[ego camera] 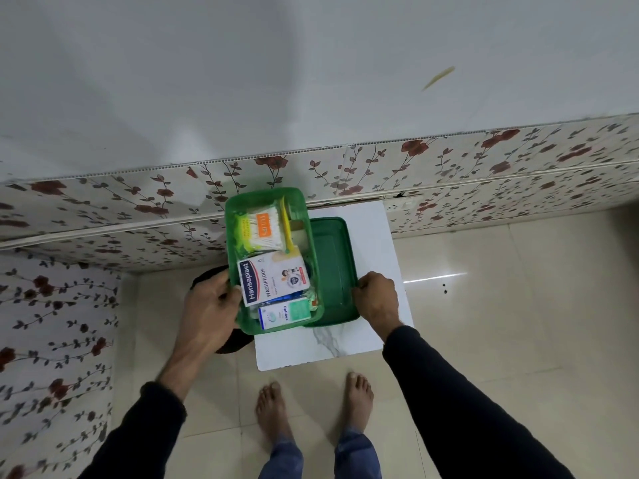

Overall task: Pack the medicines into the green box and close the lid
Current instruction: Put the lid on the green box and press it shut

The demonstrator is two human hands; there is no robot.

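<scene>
The green box point(232, 236) is held over the left side of a small white marble-look table point(377, 236), with its lid off. Inside lie a pack of cotton swabs point(266, 231), a yellow stick point(287, 226), a white Hansaplast carton point(273, 280) and a small blue-and-green carton point(285, 314). My left hand point(212, 305) grips the box's left wall. The green lid point(337, 271) lies upside down on the table to the box's right, partly under it. My right hand point(377, 299) grips the lid's right edge.
A dark round object point(207, 274) sits under my left hand beside the table. A wall with floral panels point(449, 160) runs right behind the table and down the left side. Beige floor tiles point(501, 288) spread to the right. My bare feet point(314, 406) stand just before the table.
</scene>
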